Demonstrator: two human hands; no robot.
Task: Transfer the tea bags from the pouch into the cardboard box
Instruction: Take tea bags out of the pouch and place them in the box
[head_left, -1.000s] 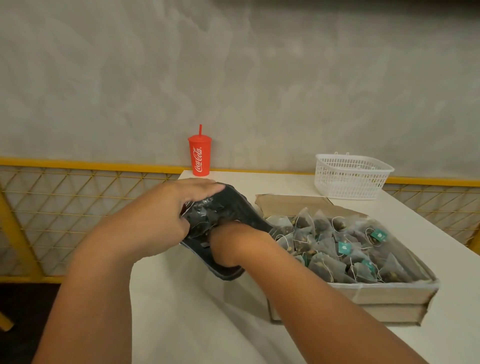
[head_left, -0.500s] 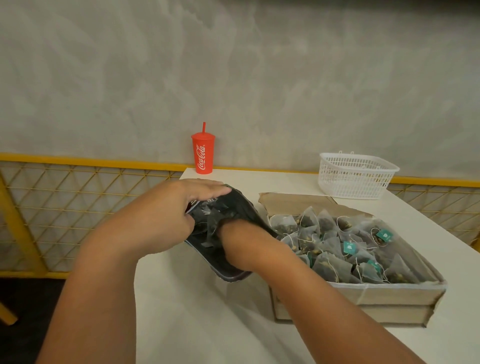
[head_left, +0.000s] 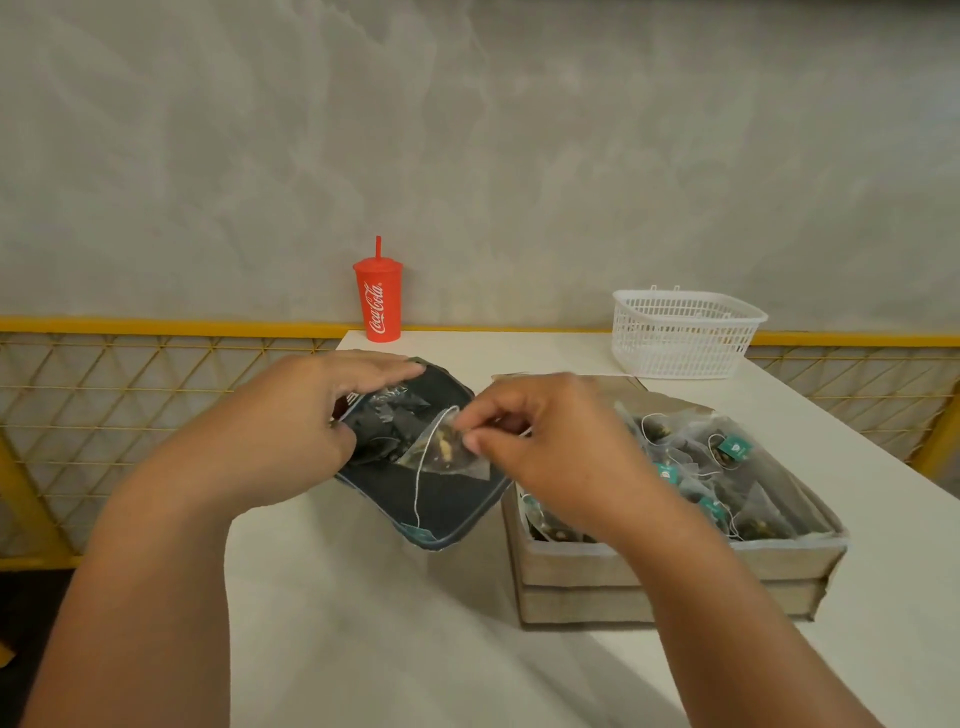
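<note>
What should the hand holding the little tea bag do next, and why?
Probably carry it to the right and let it go over the cardboard box. The right hand pinches one tea bag just above the pouch, whose mouth the left hand grips, and the bag's string hangs over the pouch. The box beside it already holds many tea bags.

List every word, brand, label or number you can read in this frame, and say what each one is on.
"Coca-Cola": white script running up the side of the red cup.
The dark pouch: white print at its mouth, too blurred to read.
Teal tags on the tea bags in the cardboard box: a white mark, too small to read.
The white basket: no text.
</note>
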